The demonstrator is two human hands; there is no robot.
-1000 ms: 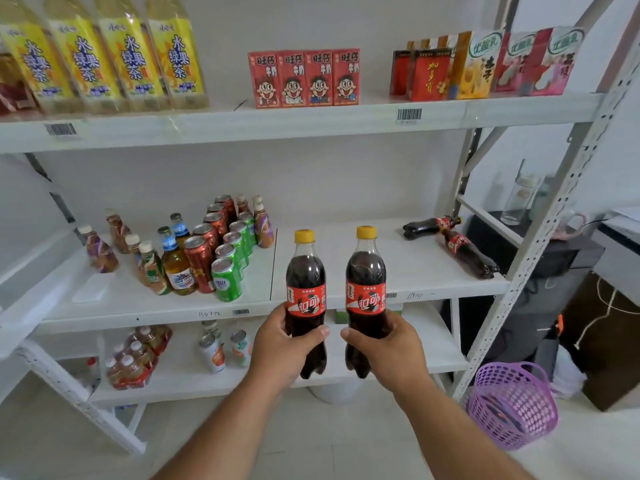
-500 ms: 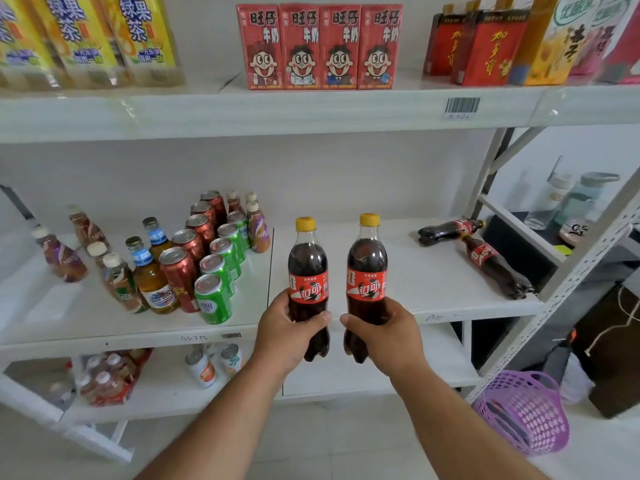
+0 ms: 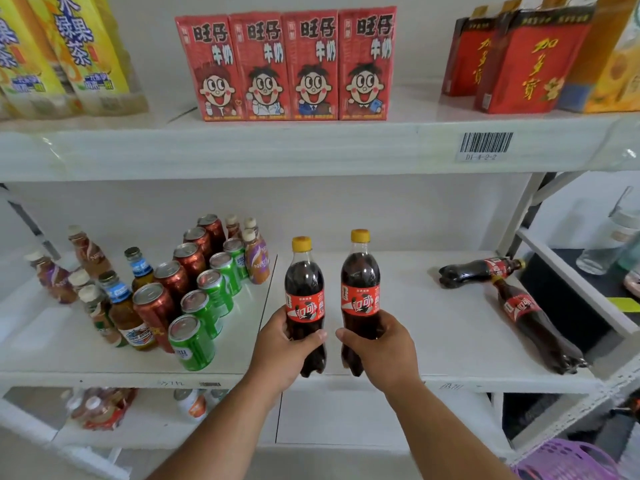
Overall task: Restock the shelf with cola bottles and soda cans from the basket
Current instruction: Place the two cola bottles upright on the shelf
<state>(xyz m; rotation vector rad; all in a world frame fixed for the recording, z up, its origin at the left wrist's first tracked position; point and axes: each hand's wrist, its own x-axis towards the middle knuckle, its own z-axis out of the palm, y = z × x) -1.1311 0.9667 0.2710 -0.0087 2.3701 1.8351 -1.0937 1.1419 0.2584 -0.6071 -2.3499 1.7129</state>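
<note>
Cola bottles [image 3: 304, 299] (upright) gripped by both hands [image 3: 284, 344], seemingly above shelf [image 3: 433, 327].

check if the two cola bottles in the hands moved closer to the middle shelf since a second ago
Yes. The two held cola bottles have gone forward: their bases now sit near the middle shelf's front edge, not well below it.

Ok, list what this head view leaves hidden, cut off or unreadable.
- Purple basket: cut off by the bottom edge; its contents cannot be seen.
- Held cola bottles: lower bodies covered by the left hand and right hand.
- Handwritten tags on the middle shelf: too small and blurred to read.
- Lower shelf drinks: partly hidden behind the middle shelf's front edge.
</note>
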